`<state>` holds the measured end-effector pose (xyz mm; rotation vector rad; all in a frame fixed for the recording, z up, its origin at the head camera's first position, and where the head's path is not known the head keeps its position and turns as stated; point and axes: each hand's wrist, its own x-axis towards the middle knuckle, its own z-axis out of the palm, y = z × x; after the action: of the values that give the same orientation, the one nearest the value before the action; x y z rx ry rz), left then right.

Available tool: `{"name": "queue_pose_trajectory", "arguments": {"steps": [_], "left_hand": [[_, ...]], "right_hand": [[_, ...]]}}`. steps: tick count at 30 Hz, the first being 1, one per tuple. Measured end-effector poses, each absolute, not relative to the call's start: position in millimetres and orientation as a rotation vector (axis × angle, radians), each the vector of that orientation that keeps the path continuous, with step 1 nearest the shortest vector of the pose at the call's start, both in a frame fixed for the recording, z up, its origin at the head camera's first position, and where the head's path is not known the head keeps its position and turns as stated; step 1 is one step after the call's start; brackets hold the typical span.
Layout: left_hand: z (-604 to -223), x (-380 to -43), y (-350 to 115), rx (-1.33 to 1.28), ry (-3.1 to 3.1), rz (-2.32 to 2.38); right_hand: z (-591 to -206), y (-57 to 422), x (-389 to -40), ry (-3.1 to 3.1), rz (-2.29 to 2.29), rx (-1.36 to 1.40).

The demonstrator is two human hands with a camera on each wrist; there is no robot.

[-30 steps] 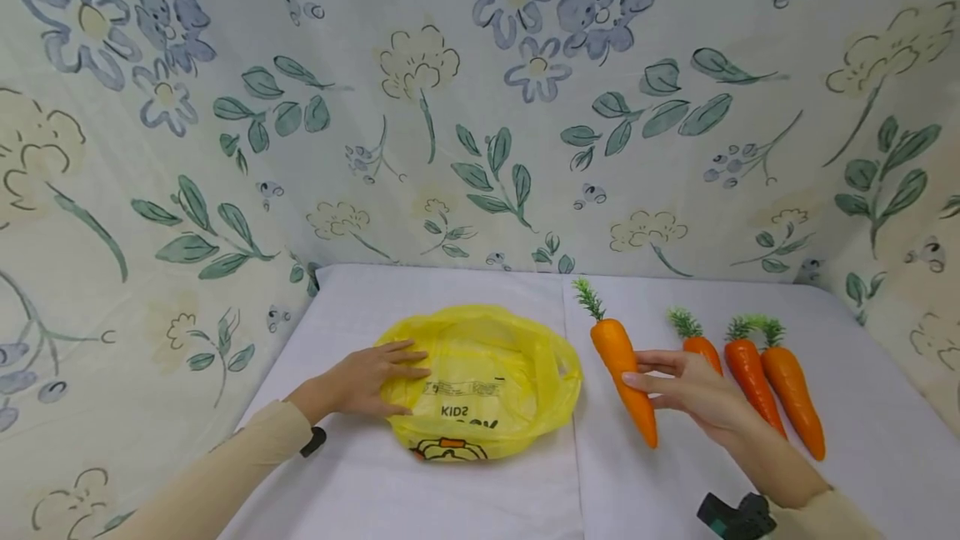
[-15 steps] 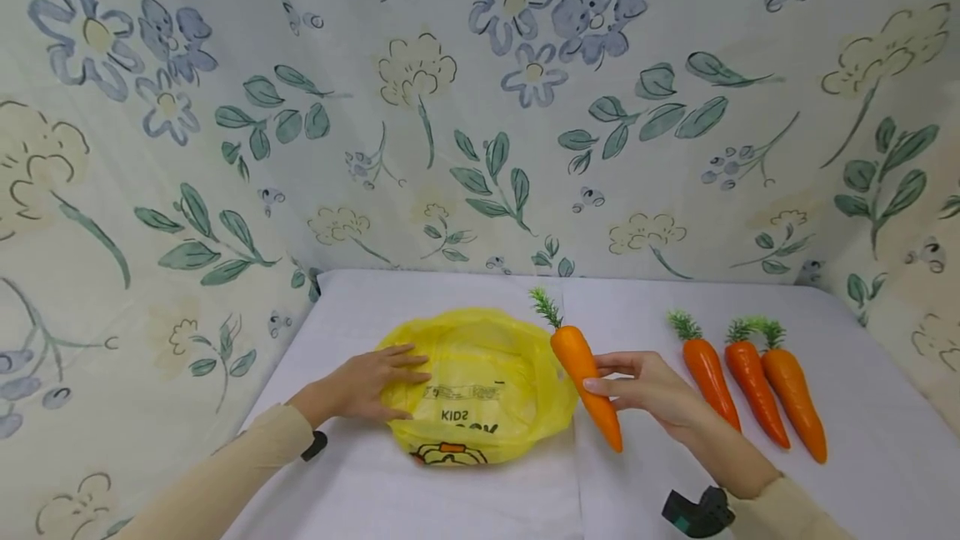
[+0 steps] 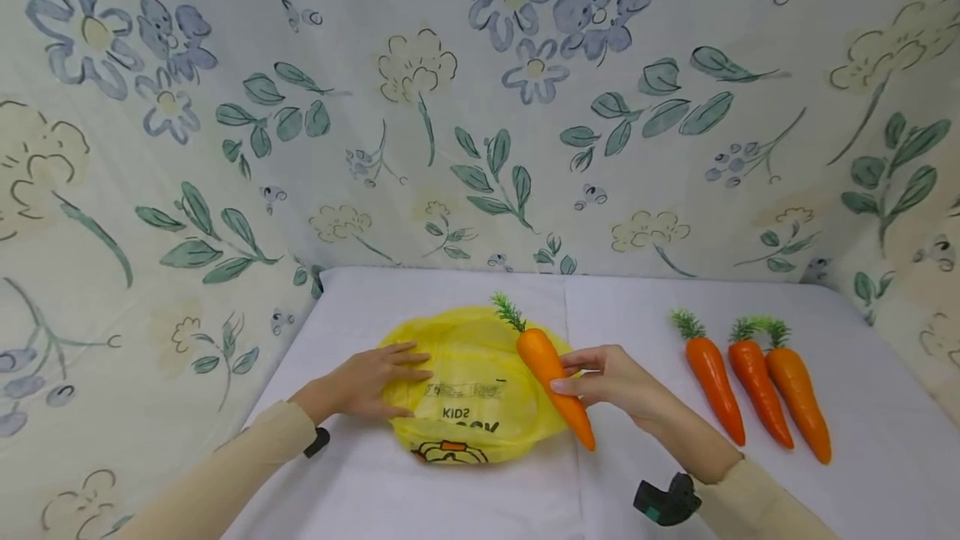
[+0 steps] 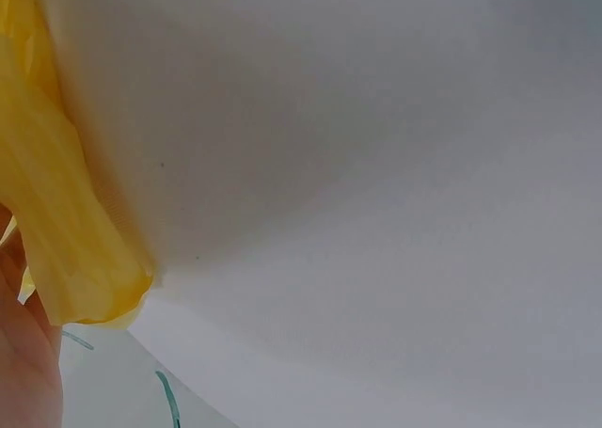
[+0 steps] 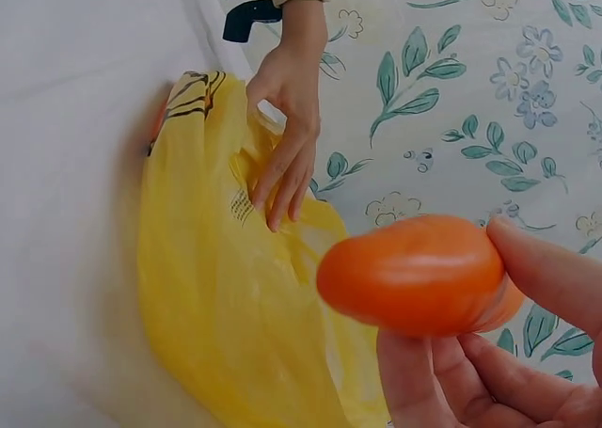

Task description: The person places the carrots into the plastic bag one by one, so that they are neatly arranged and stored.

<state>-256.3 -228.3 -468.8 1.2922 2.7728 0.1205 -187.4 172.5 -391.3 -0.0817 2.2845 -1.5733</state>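
A yellow plastic bag with printed letters and a cartoon figure lies on the white cloth, its mouth spread open upward. My left hand rests over the bag's left rim, fingers extended and spread against its inside. In the left wrist view, the bag's outer wall hides most of those fingers. My right hand pinches an orange carrot with a green leafy top between thumb and fingers. The carrot slants above the bag's right side, leaves far, tip near. Its blunt orange end fills much of the right wrist view.
Three more carrots, a left one, a middle one and a right one, lie side by side at the right of the white cloth. Floral fabric stands behind and at both sides.
My right hand has moved left with the carrot, from beside the bag to over its right side. The leftmost lying carrot now shows fully. My left hand has stayed put.
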Motion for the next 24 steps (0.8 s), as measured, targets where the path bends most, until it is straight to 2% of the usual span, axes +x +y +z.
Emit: {"name": "queue_pose_trajectory", "arguments": {"steps": [10, 24], "left_hand": [[-469, -257, -228, 1.29, 2.771, 0.13], [-469, -257, -229, 1.314, 2.77, 0.152]], "right_hand": [[-397, 151, -194, 2.209, -1.561, -0.293], [-410, 121, -202, 2.182, -1.521, -0.29]]}}
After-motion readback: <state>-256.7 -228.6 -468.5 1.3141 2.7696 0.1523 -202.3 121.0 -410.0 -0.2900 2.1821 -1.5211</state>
